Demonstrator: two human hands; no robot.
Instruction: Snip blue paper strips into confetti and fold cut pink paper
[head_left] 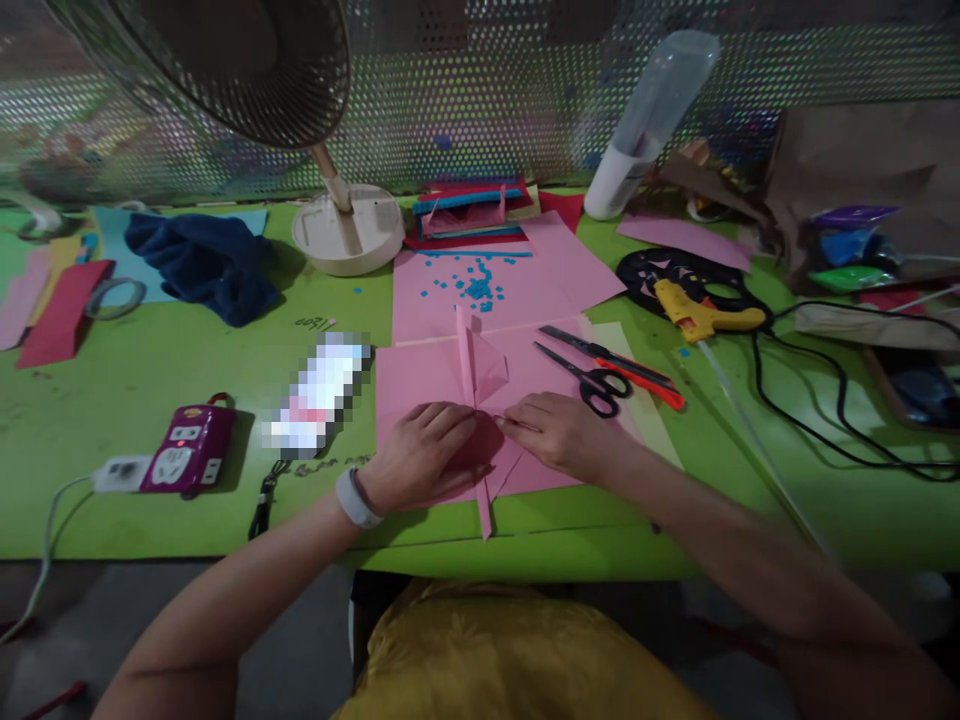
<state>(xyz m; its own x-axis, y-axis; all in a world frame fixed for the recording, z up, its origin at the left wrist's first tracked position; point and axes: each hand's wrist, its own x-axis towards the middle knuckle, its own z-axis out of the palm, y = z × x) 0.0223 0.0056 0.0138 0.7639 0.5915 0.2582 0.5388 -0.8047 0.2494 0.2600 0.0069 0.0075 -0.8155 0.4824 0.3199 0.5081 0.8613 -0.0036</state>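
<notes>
Both hands press down on a folded pink paper sheet [442, 390] at the near edge of the green table [187, 360]. Left hand [425, 452] lies flat with fingers together on the fold; right hand [551, 432] pinches the crease beside it, fingertips closed on the paper. A raised pink flap stands just beyond the hands. Black-handled scissors [592, 378] and an orange-handled cutter [637, 373] lie just right of the sheet. Left of it sits a purple power strip [187, 450]. Farther off, blue paper bits [472, 285] are scattered on another pink sheet; a yellow glue gun [705, 312], a dark blue cloth [206, 265] and a fan base [349, 228] lie beyond.
</notes>
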